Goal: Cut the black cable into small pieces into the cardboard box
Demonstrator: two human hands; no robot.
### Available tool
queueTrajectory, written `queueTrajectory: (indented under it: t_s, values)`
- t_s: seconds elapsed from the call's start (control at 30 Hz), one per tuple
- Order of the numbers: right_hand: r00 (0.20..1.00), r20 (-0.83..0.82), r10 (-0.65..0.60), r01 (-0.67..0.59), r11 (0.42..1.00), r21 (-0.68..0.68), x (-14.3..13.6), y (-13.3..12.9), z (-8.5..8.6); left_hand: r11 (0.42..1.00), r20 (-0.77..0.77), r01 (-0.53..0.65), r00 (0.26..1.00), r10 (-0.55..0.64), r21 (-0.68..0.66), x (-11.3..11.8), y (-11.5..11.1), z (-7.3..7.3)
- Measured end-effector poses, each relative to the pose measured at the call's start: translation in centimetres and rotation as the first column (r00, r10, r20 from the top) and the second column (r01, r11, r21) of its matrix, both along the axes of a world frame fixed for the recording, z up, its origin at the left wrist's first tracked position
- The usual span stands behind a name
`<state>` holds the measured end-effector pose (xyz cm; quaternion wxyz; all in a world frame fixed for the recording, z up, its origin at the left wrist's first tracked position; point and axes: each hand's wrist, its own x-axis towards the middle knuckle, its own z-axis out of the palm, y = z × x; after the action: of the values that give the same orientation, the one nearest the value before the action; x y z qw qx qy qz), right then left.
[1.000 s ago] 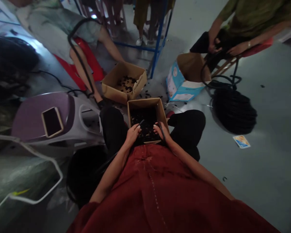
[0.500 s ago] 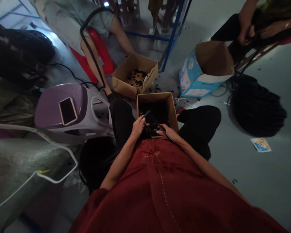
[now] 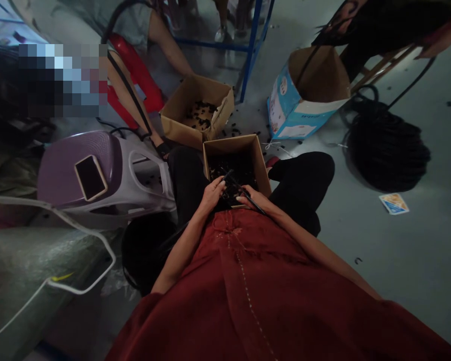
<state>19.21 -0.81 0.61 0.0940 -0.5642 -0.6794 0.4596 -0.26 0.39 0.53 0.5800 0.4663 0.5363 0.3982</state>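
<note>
Black strip [image 3: 255, 205] sat pinched in the right grip [image 3: 254, 194]; the left grip [image 3: 212, 194] grasped a dark piece [image 3: 229, 175], and below both stood a cardboard box [image 3: 262, 168].

text: none legible | blue carton [image 3: 302, 118], small card [image 3: 394, 204]: print unreadable

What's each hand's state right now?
Left hand: closed, holding a black piece.
Right hand: closed, holding a slim dark object; exactly what cannot be told.
</note>
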Motion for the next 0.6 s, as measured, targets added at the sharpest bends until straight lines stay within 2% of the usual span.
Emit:
queueTrajectory:
  t_s: [0.17,0.37,0.6]
  values:
    - [0.998,-0.004,0.055,-0.055,0.998,0.009,0.26,0.13,0.02,0.999,-0.053,0.04,0.998,-0.041,-0.004,-0.02,0.13,-0.39]
    - [0.992,0.095,0.084,-0.093,0.992,0.087,0.45,0.24,-0.01,0.997,-0.103,0.071,0.992,-0.073,-0.026,0.03,0.13,-0.66]
    - [0.988,0.107,0.11,-0.123,0.984,0.131,0.54,0.19,-0.29,0.996,-0.092,0.063,0.993,-0.068,-0.061,0.48,0.18,-0.84]
